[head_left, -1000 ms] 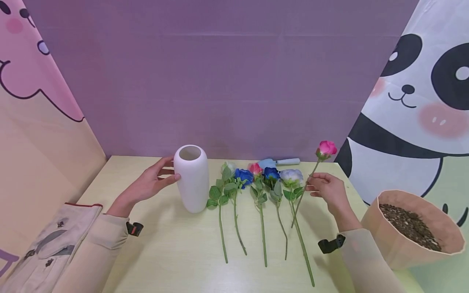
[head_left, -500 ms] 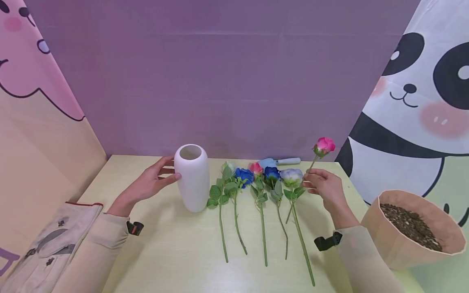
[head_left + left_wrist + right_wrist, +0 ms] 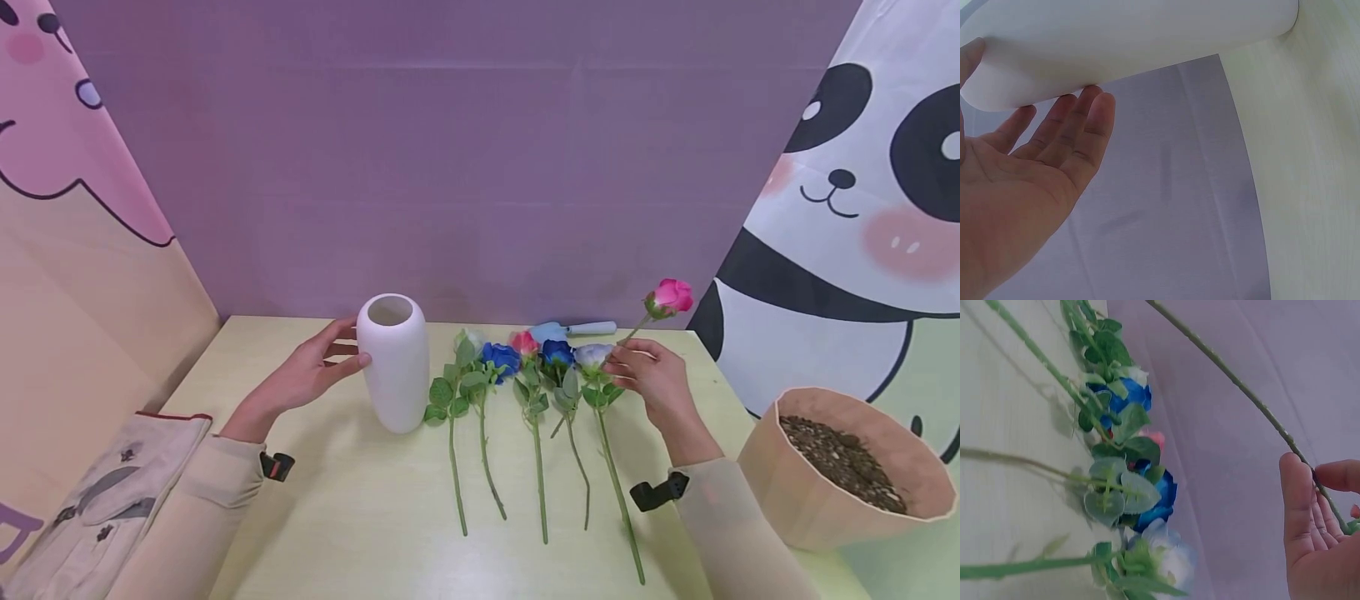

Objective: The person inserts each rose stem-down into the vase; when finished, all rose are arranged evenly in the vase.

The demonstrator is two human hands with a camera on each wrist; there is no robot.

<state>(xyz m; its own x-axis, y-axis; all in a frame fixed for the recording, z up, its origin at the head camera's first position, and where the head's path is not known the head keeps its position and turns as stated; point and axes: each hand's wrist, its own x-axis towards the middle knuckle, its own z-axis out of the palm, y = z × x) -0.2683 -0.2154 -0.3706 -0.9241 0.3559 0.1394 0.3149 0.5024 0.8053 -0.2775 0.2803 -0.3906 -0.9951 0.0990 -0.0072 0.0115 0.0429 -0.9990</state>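
My left hand (image 3: pixel 306 373) touches the left side of a tall white vase (image 3: pixel 395 379) standing on the table, its fingertips and thumb against the wall. The left wrist view shows those fingers (image 3: pixel 1066 128) extended and relaxed along the vase. My right hand (image 3: pixel 658 385) pinches the stem of a pink rose (image 3: pixel 672 296) between thumb and fingers, just below the bloom. The stem (image 3: pixel 1235 378) slants down to the left over the pale blue-white flower (image 3: pixel 592 356), clear of the table. Several other flowers lie in a row, among them a blue rose (image 3: pixel 501 358) and a pinkish-red one (image 3: pixel 524 342).
A small blue trowel (image 3: pixel 588 328) lies behind the flowers at the table's back edge. At the right stands a peach-coloured pot (image 3: pixel 783 467) with dark soil in it. Folded beige fabric (image 3: pixel 112 483) lies at the left edge. A purple backdrop (image 3: pixel 465 167) rises behind the table.
My right hand has moved left with the pink rose, and the stem has tilted so its lower end points further left. My left hand and the vase stay in place.
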